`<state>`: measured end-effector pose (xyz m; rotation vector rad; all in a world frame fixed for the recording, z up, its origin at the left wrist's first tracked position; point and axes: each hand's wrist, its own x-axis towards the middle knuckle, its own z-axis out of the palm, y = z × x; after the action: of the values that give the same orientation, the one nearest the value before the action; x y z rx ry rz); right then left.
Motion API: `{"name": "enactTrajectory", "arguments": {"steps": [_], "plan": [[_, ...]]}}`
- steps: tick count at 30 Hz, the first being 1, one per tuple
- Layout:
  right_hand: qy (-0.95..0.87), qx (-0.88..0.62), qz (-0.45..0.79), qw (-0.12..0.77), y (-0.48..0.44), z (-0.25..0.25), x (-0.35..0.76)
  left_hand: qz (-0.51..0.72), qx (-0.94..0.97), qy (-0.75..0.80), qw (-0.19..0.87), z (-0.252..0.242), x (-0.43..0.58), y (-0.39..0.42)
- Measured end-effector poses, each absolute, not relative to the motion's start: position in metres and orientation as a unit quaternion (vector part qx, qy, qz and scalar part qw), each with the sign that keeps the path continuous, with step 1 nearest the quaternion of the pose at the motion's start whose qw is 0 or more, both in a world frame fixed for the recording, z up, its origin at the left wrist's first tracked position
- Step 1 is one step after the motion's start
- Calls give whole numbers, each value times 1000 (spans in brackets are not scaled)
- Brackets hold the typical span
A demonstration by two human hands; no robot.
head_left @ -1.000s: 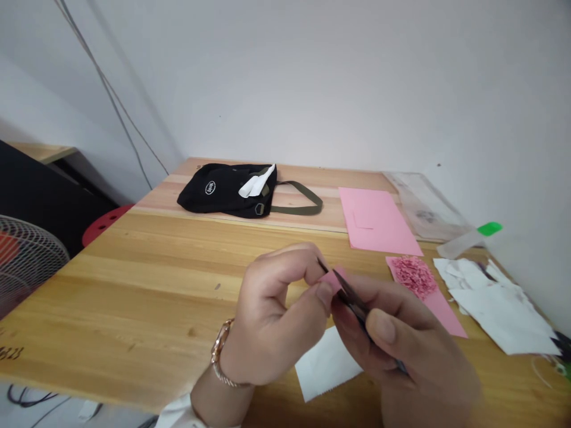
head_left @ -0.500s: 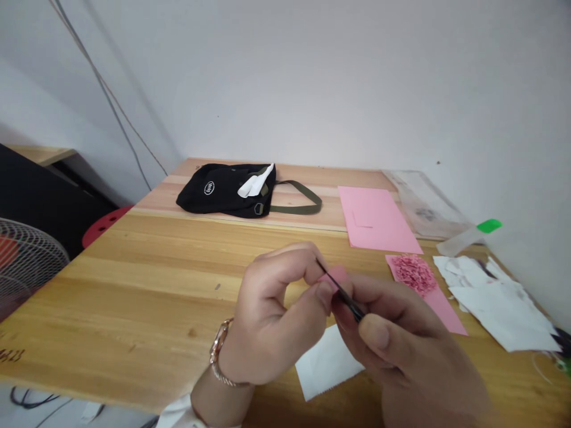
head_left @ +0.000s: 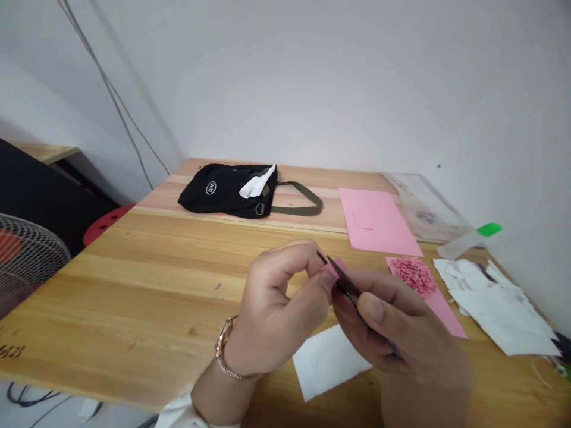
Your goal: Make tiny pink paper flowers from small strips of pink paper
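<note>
Scissors, gripped by the right hand, stand foremost, blades narrowly parted at a pink paper piece; the fingers largely hide the handles. The left hand pinches this piece between thumb and bent forefinger, above the table. Principal hazard: the left thumb and forefinger lie just beside the blades, so a slip or an overlong snip could nick a fingertip. A loosened pinch would let so small a piece turn, and the cut would probably run crooked. Below the hands lies white paper. To the right, pink shreds are heaped on a pink slip; a knock or draught might scatter them. Farther back lie a pink sheet and, to its left, a black bag.
</note>
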<state>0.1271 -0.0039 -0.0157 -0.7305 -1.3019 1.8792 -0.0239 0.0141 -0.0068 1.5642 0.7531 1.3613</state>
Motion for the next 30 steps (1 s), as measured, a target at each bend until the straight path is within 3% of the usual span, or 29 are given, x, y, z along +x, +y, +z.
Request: {"name": "enactTrajectory", "arguments": {"steps": [30], "plan": [[-476, -275, 755, 357, -4, -13, 123, 547, 659, 301, 420, -7, -26, 15]]}}
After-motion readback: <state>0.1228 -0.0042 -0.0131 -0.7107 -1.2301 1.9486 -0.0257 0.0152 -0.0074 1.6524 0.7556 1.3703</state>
